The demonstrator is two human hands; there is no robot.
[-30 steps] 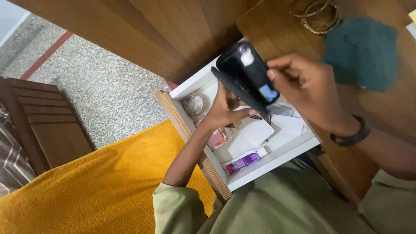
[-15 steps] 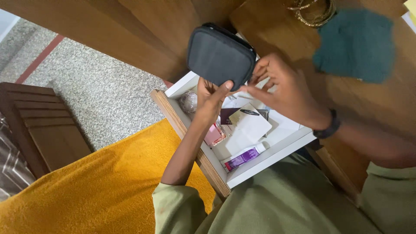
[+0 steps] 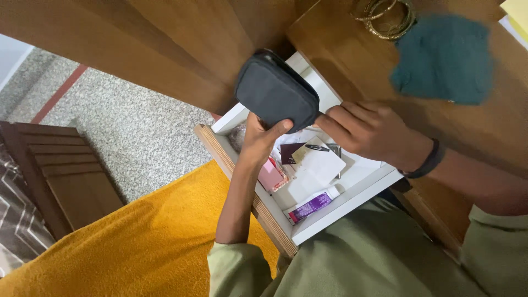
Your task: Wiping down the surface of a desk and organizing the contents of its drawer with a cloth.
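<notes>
Below, both hands [image 3: 330,135] grip a dark pouch [image 3: 276,91] over the open white drawer [image 3: 352,201], beside speckled floor [image 3: 137,132].

Floor [image 3: 137,124] was speckled grey stone, with a red-brown stripe [image 3: 58,93] crossing its upper left corner. Dark wooden slatted piece [image 3: 60,176] stood at the left, beside a grey zigzag-patterned fabric [image 3: 16,225]. Mustard-yellow cloth [image 3: 126,247] spread across the lower left. Warm brown wooden furniture panels [image 3: 181,49] filled the top. A wooden tabletop [image 3: 495,132] ran along the right, carrying a teal cloth [image 3: 445,58], gold bangles [image 3: 385,16] and a yellow paper [image 3: 517,11] at the corner. Light was even and soft, without hard shadows.
</notes>
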